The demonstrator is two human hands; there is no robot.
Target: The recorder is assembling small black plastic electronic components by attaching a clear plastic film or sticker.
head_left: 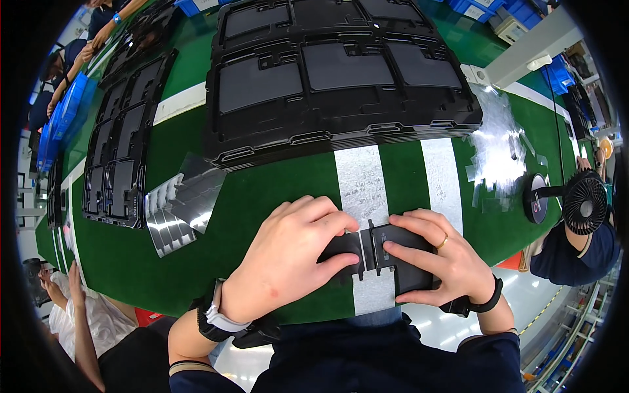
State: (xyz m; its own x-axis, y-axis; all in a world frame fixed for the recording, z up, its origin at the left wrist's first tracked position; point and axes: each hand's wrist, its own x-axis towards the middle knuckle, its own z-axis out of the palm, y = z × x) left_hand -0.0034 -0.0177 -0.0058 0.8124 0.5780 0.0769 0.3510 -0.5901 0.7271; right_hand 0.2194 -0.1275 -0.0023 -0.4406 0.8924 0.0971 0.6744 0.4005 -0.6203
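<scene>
Close in front of me, a flat black panel (409, 276) lies across a pale strip on the green table. My left hand (288, 252) curls over the panel's left part, with thumb and index finger closing toward a narrow seam with a light line. Its other fingers are bent, and what lies under the palm is hidden. On the right part rests my right hand (442, 262), fingers spread, with the index fingertip on the panel's face and the thumb by its near edge. Whether the two dark parts beside the seam are one piece, I cannot tell.
Beyond my hands stands a stack of black plastic trays (275, 123) holding dark grey panels. More trays (98, 190) and clear film sheets (190, 196) lie left. Film pieces (501, 154) and a small black fan (583, 204) are right. Other people work around the table.
</scene>
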